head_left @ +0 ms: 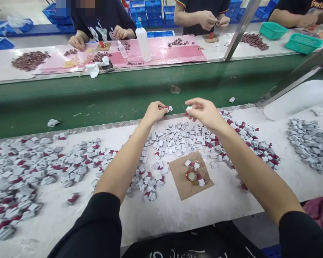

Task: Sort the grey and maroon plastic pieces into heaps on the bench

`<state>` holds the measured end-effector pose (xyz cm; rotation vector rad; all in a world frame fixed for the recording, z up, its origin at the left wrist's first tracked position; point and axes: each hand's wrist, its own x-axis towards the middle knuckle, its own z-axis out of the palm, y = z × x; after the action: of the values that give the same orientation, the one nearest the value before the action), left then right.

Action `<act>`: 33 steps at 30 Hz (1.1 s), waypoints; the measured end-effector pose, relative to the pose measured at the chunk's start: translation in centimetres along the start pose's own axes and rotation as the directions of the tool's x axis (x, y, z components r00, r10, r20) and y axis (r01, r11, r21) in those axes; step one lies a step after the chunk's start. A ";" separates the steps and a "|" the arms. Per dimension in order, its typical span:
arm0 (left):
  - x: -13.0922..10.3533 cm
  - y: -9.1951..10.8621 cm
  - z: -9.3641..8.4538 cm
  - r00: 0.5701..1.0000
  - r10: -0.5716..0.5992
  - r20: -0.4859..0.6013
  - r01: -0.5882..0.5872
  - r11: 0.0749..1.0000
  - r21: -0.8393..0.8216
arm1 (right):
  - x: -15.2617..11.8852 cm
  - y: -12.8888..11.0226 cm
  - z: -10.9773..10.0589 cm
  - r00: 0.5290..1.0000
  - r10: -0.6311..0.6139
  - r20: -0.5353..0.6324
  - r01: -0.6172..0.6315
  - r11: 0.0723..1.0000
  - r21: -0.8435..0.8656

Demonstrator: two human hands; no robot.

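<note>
Both arms reach out over the far edge of my table. My left hand pinches a small white-and-dark-red piece between its fingertips. A similar small white-and-red piece is between the thumb and fingers of my right hand; its other fingers stretch forward. Below the hands spreads a heap of small white blocks, some with dark red parts. Nearer to me lies a brown cardboard square. On it sit a small round container with a red rim and a few white-and-red pieces.
More grey-and-red pieces cover the table's left; a grey pile and a large white bottle are at right. A green belt runs beyond my table. Several people work opposite, near a white bottle and green baskets.
</note>
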<state>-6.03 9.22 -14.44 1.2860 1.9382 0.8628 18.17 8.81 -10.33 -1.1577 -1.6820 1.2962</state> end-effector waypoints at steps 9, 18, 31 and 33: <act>-10.6 -0.8 0.2 0.916 0.361 0.173 -0.400 0.813 0.423 | -14.8 0.6 -2.3 0.980 0.183 -0.073 -0.151 0.936 0.316; -10.1 -0.8 1.9 0.928 0.337 0.159 -0.369 0.765 0.529 | -17.8 0.4 -1.4 0.972 0.195 -0.134 -0.124 0.902 0.414; -18.7 0.7 0.3 0.896 0.414 0.163 -0.420 0.907 0.007 | -23.7 1.7 1.4 0.992 -0.006 -0.125 -0.006 0.996 -0.089; -20.4 0.1 0.6 0.879 0.417 0.230 -0.439 0.897 0.052 | -23.6 1.8 1.6 0.995 -0.022 -0.096 0.009 0.992 -0.127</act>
<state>0.82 -9.78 -11.56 1.8353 1.5673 0.7976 25.35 -13.64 -12.69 -1.2579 -1.7185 1.1191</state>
